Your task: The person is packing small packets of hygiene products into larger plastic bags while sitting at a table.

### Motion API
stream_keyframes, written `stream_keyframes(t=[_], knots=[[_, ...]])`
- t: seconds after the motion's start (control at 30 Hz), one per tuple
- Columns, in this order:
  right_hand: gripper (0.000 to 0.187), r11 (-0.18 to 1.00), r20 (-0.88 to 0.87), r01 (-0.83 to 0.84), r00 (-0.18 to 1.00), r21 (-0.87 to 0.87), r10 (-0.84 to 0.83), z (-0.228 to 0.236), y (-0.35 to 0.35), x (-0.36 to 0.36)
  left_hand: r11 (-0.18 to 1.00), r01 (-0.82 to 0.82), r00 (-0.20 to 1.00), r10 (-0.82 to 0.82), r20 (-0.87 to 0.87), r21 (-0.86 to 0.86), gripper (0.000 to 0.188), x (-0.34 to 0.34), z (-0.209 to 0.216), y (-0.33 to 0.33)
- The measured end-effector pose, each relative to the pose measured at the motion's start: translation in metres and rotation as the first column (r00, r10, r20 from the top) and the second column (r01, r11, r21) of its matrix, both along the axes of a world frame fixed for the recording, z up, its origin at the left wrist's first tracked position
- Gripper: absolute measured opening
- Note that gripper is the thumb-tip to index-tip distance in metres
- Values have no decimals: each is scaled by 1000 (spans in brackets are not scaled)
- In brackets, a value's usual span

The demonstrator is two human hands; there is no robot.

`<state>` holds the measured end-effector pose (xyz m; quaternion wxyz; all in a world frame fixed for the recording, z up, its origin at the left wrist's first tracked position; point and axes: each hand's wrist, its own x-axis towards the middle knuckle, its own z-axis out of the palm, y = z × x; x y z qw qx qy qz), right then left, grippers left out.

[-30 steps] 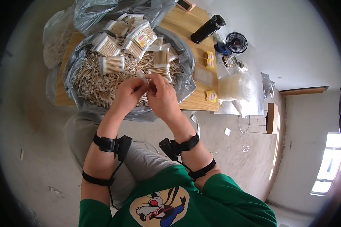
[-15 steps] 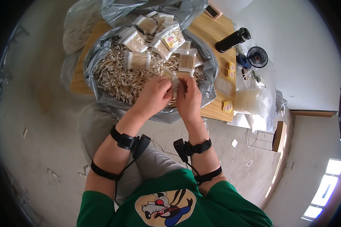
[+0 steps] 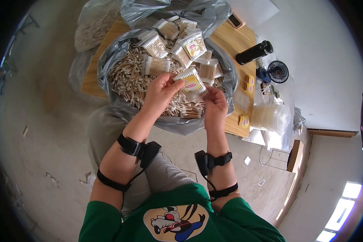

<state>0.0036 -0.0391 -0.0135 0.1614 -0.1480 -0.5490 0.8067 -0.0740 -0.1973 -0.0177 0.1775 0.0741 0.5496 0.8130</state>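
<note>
My left hand (image 3: 159, 94) and my right hand (image 3: 215, 105) together hold a small clear plastic box of cotton swabs (image 3: 190, 82) with a yellow and red label on its lid. The left fingers grip its left end, the right fingers its lower right corner. Below the hands lies a large grey plastic bag (image 3: 117, 54) full of loose wooden cotton swabs (image 3: 129, 78). Several filled clear boxes (image 3: 181, 46) are piled at the bag's far side.
The bag rests on a low wooden table (image 3: 238, 44). On it stand a black bottle (image 3: 254, 52), a small black fan (image 3: 278, 71), little yellow packets (image 3: 244, 121) and a stack of clear lids (image 3: 272, 119). Another clear bag (image 3: 92, 24) lies far left. Concrete floor surrounds.
The hands have come apart a little and the labelled box now shows face-up between them. The head view has shifted, so the bag and table sit lower and closer in the picture.
</note>
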Motion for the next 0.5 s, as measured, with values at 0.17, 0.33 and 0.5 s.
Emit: stream_keyframes(t=[0.17, 0.33, 0.5], knots=[[25, 739, 16, -7, 1000, 674, -5, 20, -5, -11, 841, -284, 774, -82, -627, -460, 18, -1, 5, -5], [15, 830, 108, -58, 994, 555, -3, 20, -10, -17, 890, -200, 810, -86, -580, -411, 20, 1, 7, 0], [13, 839, 72, -22, 997, 544, -21, 15, -14, -20, 916, -192, 848, -24, -529, -351, 11, -1, 8, -1]])
